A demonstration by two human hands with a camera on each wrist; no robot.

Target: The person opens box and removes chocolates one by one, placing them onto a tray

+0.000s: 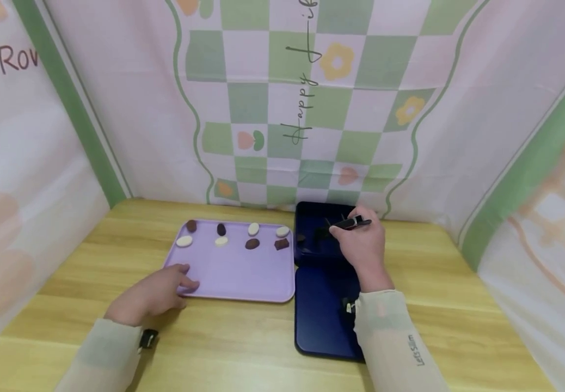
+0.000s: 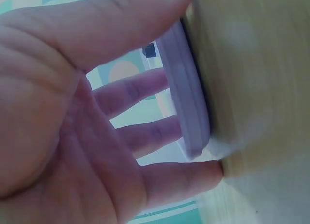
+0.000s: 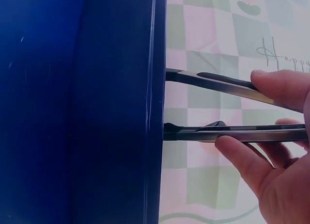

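My right hand (image 1: 364,242) holds a pair of black-and-metal tongs (image 3: 237,133) over the dark blue box (image 1: 307,209). In the right wrist view the two arms of the tongs stand apart, and their tips are hidden behind the box wall. A small dark piece (image 1: 301,238) lies inside the box at its left; the rest of the inside is too dark to tell. With fairly straight fingers, my left hand (image 1: 157,291) touches the front left corner of a lilac tray (image 1: 238,275). On the tray, brown pieces (image 1: 252,244) and white pieces (image 1: 253,228), resembling chocolates, lie in two rows.
A flat dark blue lid or second box half (image 1: 324,321) lies in front of the box, partly under my right forearm. Tray and box stand side by side on a wood-grain table (image 1: 233,343). A printed cloth (image 1: 282,109) hangs behind the table.
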